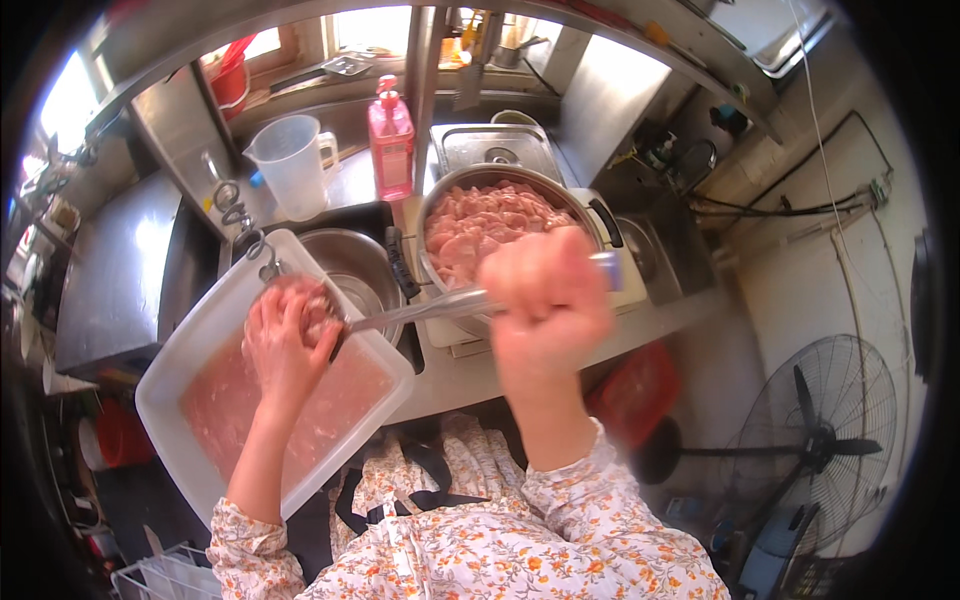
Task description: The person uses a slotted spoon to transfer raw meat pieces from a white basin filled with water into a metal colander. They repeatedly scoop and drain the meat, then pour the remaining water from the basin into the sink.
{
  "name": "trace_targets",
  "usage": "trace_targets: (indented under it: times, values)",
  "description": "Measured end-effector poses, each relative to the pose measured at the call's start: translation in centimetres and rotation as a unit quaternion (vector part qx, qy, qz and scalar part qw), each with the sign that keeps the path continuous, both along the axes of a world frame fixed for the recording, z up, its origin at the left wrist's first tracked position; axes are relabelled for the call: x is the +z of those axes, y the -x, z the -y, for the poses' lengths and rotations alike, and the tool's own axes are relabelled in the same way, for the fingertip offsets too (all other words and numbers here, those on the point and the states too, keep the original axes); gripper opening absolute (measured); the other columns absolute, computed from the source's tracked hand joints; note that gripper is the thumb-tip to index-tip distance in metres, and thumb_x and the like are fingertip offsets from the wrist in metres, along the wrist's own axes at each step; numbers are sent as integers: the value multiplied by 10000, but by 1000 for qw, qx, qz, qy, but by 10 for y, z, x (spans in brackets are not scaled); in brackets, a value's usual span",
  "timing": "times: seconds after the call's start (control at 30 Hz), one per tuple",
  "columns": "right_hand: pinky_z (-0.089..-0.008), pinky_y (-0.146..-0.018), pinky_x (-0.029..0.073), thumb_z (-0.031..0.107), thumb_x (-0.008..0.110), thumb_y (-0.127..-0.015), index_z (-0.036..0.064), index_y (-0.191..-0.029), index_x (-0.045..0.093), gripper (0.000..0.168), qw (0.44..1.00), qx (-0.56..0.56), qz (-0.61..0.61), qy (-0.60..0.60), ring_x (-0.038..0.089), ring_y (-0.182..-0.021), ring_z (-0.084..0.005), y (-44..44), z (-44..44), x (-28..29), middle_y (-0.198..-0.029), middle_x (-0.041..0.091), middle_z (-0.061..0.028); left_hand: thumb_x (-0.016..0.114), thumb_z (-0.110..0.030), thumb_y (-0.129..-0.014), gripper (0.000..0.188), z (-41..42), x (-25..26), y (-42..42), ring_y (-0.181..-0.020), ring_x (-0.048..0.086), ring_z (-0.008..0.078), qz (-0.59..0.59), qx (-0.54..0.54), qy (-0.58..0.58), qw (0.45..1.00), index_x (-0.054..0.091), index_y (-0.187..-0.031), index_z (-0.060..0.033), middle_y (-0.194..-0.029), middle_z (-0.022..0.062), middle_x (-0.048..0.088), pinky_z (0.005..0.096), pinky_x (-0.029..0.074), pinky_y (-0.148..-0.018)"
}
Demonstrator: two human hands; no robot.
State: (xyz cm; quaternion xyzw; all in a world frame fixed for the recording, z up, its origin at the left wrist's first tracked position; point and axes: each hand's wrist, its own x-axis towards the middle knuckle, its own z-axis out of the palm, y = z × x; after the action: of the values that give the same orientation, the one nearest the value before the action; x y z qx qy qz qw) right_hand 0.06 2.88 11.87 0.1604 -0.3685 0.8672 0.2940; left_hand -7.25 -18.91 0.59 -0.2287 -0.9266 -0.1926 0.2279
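Observation:
My right hand (547, 292) is closed around the handle of a long metal utensil (427, 307), above the near edge of a round steel pot (487, 172). The utensil's far end reaches left to my left hand (285, 337), which presses on a clump of raw meat (319, 311) there; whether the clump sits in a ladle or strainer bowl cannot be told. Beneath my left hand is a white plastic tub (394, 375) with pinkish liquid and bits of meat. Sliced raw meat (480, 221) fills the pot.
Behind the tub are an empty-looking steel sink basin (360, 262), a clear measuring jug (289, 169) and a pink pump bottle (391, 150). A lidded steel pan (495, 146) stands behind the pot. A floor fan (821, 446) and a red basket (637, 390) are at the right.

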Motion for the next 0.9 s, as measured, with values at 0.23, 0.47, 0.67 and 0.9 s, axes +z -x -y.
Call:
trace_targets:
  times: [0.23, 0.47, 0.67, 0.9]
  values:
    - [-266, -444, 245, 201, 453, -881, 130, -592, 339, 319, 960, -175, -157, -151, 269, -414, -102, -71, -78, 52, -488, 343, 23, 643, -214, -689, 362, -155, 51, 39, -1059, 433, 345, -100, -166, -94, 977, 570, -1033, -125, -1109, 144, 473, 454, 373, -849]
    - [-269, -346, 290, 33, 609, -716, 63, -512, 355, 327, 854, -173, -186, -454, 368, -349, -160, -83, -104, 28, -460, 369, -13, 642, -234, -692, 400, -250, 4, 32, -1093, 421, 367, 22, -250, -24, 968, 576, -1053, -73, -1199, 169, 455, 449, 382, -877]
    - [-278, -347, 249, 54, 640, -698, 83, -514, 314, 376, 794, -106, -230, -552, 349, -369, -160, -80, -114, 16, -487, 307, -3, 543, -341, -759, 417, -238, -14, 14, -1242, 294, 349, 60, -274, 116, 953, 584, -1094, -97, -1317, 120, 387, 531, 224, -988]
    - [-267, -358, 261, 102, 658, -721, 85, -514, 317, 399, 739, -92, -262, -614, 360, -383, -148, -80, -115, 31, -495, 306, -1, 395, -521, -840, 587, -236, -10, 9, -1315, 191, 352, 112, -262, 210, 935, 562, -1152, -53, -1400, 163, 282, 515, 94, -1062]
